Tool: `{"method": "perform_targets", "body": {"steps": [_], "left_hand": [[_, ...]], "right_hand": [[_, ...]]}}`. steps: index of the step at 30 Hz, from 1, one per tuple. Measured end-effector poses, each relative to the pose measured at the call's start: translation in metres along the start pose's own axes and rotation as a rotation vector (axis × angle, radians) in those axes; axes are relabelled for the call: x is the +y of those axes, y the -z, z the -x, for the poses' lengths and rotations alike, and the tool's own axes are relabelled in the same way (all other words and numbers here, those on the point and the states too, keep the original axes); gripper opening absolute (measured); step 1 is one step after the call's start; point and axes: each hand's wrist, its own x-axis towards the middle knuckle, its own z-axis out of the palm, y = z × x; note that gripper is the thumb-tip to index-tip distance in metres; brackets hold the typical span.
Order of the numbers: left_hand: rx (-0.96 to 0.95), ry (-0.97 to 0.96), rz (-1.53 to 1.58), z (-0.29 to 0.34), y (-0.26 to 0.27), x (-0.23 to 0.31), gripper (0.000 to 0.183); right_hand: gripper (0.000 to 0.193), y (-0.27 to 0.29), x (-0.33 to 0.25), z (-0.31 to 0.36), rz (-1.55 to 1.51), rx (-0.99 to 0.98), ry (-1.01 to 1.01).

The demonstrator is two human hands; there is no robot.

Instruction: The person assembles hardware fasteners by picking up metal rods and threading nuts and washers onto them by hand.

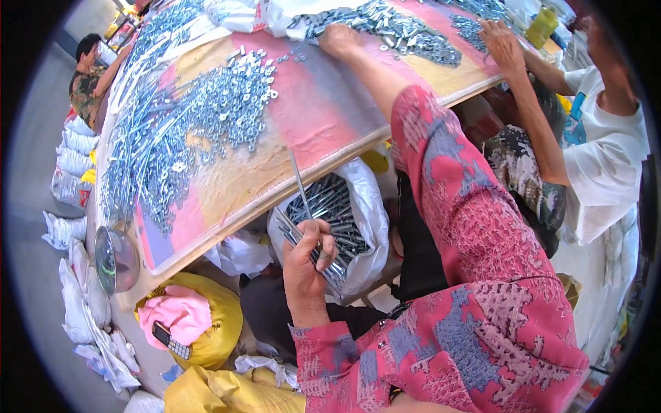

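My left hand [310, 258] is closed around several long, thin metal rods [336, 277], in front of the table edge. One longer rod [297, 172] points up from this hand past the edge. Just behind and below it, an open white sack [374, 224] is filled with dark metal bolts [337, 199]. My right hand [341, 41] reaches across the table to a heap of short metal sleeves [375, 22]. Its fingers are curled at the heap's near side, and what they hold is hidden.
Nuts and washers [237, 96] and long rods [138, 151] lie heaped on the table [310, 110]. A clear bowl [116, 260] sits at its left corner. A yellow sack [227, 323] with a pink cloth and a phone [171, 340] stands below. Co-workers sit right [585, 138] and far left [88, 82].
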Motion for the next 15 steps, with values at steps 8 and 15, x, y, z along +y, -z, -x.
{"method": "perform_targets", "body": {"steps": [8,15], "left_hand": [[0.104,-0.039,-0.120,-0.001,-0.003,0.007,0.021],[0.134,-0.159,-0.328,0.010,-0.005,0.005,0.022]], "right_hand": [[0.035,0.011,-0.026,0.030,-0.093,-0.184,0.200],[0.023,0.074,-0.036,0.157,-1.083,-0.597,0.137]]}}
